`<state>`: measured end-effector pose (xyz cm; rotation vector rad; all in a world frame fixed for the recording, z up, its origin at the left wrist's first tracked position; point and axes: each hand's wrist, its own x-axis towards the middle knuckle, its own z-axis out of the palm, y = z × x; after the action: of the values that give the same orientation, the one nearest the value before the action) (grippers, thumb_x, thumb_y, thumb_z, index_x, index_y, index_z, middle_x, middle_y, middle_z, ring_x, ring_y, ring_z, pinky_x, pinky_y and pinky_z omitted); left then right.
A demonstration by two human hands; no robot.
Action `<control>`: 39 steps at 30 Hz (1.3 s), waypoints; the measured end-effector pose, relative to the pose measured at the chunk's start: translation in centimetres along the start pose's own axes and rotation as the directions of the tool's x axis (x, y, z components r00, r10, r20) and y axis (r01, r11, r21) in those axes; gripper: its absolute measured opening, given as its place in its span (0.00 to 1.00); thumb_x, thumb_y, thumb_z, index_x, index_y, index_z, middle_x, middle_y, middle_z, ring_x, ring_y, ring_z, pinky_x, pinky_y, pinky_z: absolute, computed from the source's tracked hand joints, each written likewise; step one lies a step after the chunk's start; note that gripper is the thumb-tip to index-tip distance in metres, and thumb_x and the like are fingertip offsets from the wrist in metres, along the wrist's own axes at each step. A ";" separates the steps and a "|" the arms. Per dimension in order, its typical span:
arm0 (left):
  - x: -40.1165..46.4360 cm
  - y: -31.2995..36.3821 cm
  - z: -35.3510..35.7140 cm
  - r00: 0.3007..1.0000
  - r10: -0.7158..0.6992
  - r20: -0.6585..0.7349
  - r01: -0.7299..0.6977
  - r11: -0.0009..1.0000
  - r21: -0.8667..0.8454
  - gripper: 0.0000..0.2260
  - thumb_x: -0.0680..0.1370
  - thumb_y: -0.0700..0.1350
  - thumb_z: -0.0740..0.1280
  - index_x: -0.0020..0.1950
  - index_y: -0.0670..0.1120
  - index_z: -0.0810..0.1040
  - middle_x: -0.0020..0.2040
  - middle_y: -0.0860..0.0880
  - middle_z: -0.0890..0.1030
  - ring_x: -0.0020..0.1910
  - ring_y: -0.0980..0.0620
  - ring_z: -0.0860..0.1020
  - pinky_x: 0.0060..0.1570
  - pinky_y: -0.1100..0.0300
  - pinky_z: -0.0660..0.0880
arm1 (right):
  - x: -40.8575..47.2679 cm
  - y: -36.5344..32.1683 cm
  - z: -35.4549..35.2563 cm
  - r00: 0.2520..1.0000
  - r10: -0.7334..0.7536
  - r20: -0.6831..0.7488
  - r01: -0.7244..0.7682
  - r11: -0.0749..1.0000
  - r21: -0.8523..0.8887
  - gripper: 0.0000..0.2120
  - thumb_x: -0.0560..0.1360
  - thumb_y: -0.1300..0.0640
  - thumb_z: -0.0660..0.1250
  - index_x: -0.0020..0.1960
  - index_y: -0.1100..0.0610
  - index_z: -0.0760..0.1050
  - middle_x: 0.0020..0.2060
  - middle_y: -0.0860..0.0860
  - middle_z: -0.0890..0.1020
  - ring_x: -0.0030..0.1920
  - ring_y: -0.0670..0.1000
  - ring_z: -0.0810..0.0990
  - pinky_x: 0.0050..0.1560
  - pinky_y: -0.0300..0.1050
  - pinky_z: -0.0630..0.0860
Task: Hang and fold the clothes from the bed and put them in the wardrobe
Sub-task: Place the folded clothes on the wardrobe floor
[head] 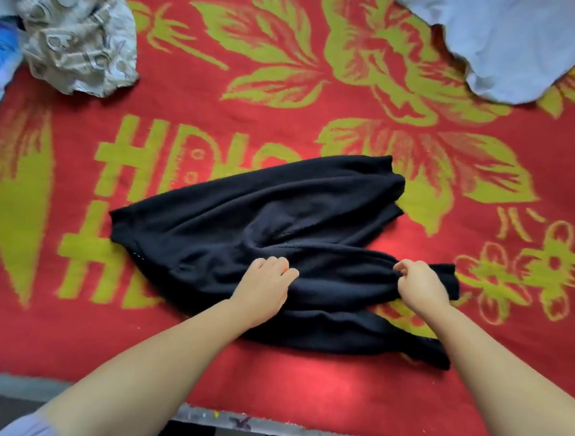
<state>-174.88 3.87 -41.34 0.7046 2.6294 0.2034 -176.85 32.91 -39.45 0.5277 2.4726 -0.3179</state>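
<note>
A red bed blanket with yellow-green flowers and lettering (219,91) is filling the view. A black knit garment (263,213) is lying crumpled at its middle. The left hand (265,288) is gripping a fold near the garment's centre, and the right hand (421,285) is pinching its right end, the hands apart. A grey patterned cloth (79,33) is sitting far left, a pale blue garment (508,46) far right.

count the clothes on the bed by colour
black: 1, the black garment, gripped by the left hand and right hand
grey patterned: 1, the grey patterned garment, far left
pale blue: 1, the pale blue garment, far right
total: 3, all on the red blanket
</note>
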 end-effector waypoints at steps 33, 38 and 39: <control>-7.5 -0.1 6.0 0.414 -0.546 0.729 0.168 -0.741 -0.650 0.07 0.81 0.45 0.63 0.57 0.45 0.74 0.51 0.46 0.80 0.47 0.48 0.79 0.50 0.51 0.75 | -7.1 9.3 5.4 0.737 -0.172 0.654 -0.012 0.964 0.267 0.22 0.78 0.48 0.65 0.28 0.52 0.67 0.25 0.46 0.67 0.27 0.45 0.65 0.29 0.37 0.62; -7.9 -0.4 6.4 0.274 -0.699 0.660 0.107 -0.660 -0.743 0.05 0.80 0.44 0.65 0.52 0.42 0.73 0.44 0.46 0.80 0.38 0.50 0.79 0.31 0.59 0.78 | -7.4 9.1 7.4 0.966 -0.146 0.213 0.114 0.981 0.154 0.18 0.79 0.56 0.63 0.31 0.56 0.67 0.26 0.49 0.71 0.31 0.50 0.70 0.33 0.44 0.63; -8.6 -0.3 7.0 0.211 -0.731 0.649 0.192 -0.620 -0.760 0.07 0.80 0.45 0.65 0.50 0.42 0.72 0.43 0.46 0.79 0.37 0.48 0.78 0.32 0.57 0.79 | -7.4 9.2 7.5 0.989 -0.094 0.117 0.072 0.981 0.179 0.18 0.78 0.57 0.63 0.30 0.56 0.68 0.25 0.50 0.72 0.31 0.51 0.72 0.33 0.43 0.65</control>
<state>-165.28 -0.52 -44.79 -1.8167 1.4953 1.7478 -163.55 36.39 -42.08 0.4615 2.3616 -0.5871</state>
